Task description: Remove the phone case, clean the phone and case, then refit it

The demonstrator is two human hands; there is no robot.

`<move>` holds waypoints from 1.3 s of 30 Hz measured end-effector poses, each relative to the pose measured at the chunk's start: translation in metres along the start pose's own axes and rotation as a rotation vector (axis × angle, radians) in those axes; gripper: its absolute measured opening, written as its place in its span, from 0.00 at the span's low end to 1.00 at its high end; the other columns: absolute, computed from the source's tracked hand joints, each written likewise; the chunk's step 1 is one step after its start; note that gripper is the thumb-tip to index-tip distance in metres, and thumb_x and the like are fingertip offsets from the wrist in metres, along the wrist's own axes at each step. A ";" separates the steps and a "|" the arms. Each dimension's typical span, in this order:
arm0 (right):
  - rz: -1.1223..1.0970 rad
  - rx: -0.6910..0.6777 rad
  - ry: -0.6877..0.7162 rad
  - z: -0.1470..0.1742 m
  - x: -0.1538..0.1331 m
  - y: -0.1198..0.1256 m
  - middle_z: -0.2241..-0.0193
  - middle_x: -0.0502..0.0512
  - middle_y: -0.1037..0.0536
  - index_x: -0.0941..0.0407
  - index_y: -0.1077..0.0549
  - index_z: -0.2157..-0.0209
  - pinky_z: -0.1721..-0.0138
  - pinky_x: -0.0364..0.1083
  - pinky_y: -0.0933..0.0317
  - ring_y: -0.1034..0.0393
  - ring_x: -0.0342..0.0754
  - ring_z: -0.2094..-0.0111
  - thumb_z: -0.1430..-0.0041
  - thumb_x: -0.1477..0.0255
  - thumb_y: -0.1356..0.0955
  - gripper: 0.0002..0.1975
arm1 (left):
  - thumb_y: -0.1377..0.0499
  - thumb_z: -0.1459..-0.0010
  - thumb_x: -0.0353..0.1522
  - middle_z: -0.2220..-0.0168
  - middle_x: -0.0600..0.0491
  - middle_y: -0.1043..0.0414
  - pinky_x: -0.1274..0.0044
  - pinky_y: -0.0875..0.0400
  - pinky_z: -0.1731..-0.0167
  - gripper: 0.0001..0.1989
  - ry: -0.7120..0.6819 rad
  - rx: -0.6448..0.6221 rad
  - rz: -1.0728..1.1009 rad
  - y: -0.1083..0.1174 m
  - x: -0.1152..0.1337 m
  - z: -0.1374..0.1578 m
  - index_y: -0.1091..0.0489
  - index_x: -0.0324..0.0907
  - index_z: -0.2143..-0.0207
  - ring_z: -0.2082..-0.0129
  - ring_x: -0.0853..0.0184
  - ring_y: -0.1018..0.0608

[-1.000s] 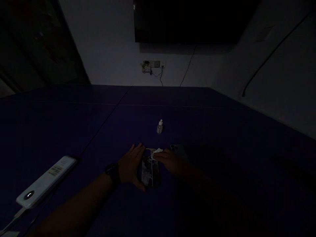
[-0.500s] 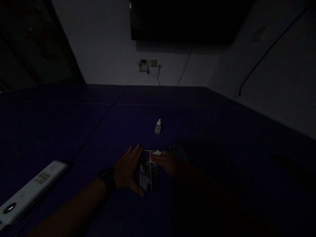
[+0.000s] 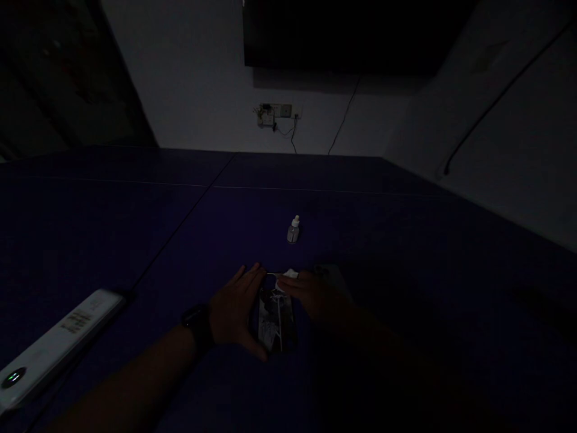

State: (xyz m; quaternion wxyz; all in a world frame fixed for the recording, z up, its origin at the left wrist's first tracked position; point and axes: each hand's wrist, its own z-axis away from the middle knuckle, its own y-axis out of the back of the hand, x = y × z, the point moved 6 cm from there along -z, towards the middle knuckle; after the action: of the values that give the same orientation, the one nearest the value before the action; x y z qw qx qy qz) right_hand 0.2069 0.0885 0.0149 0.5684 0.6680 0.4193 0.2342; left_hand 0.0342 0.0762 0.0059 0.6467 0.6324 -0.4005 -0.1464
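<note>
In dim light, what looks like a phone case (image 3: 269, 325) with a grey-and-white picture lies on the dark blue tabletop. My left hand (image 3: 234, 307) is spread along its left edge, fingertips at the top corner and thumb near the bottom. A small white wipe (image 3: 290, 274), tissue or cloth, is pinched under the fingers of my right hand (image 3: 311, 294) and pressed on the case's upper part. Partly hidden behind that hand is a phone (image 3: 333, 275) with round camera lenses. Beyond the case stands a small clear bottle (image 3: 293, 231) with a white cap.
A long white device (image 3: 63, 343) with a round lit display lies at the left. Thin seams cross the tabletop (image 3: 180, 264). On the far wall are a socket panel (image 3: 277, 111) with cables and a large dark screen (image 3: 351, 36).
The whole view has shifted slightly. My right hand stays over the case's upper part with the wipe, and my left hand stays at its edge. The white device's display now shows lit marks.
</note>
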 end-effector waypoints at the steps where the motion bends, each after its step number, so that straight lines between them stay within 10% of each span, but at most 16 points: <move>1: -0.002 0.010 -0.037 -0.004 0.003 0.002 0.42 0.61 0.27 0.59 0.30 0.41 0.54 0.49 0.32 0.28 0.51 0.56 0.34 0.81 0.41 0.22 | 0.38 0.66 0.67 0.30 0.29 0.56 0.50 0.59 0.34 0.73 -0.001 0.000 -0.004 0.000 0.000 0.000 0.64 0.34 0.30 0.31 0.39 0.50; 39: 0.059 -0.019 -0.038 0.012 -0.013 -0.008 0.40 0.65 0.30 0.61 0.31 0.41 0.49 0.50 0.34 0.30 0.51 0.48 0.37 0.84 0.41 0.24 | 0.39 0.66 0.68 0.31 0.28 0.55 0.51 0.59 0.34 0.73 -0.011 0.015 -0.013 -0.003 -0.003 0.000 0.65 0.33 0.30 0.31 0.40 0.48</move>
State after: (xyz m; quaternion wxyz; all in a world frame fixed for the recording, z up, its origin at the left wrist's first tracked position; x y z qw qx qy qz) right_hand 0.2067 0.0706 0.0064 0.5754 0.6790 0.3861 0.2422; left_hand 0.0332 0.0778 0.0016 0.6389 0.6390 -0.4008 -0.1510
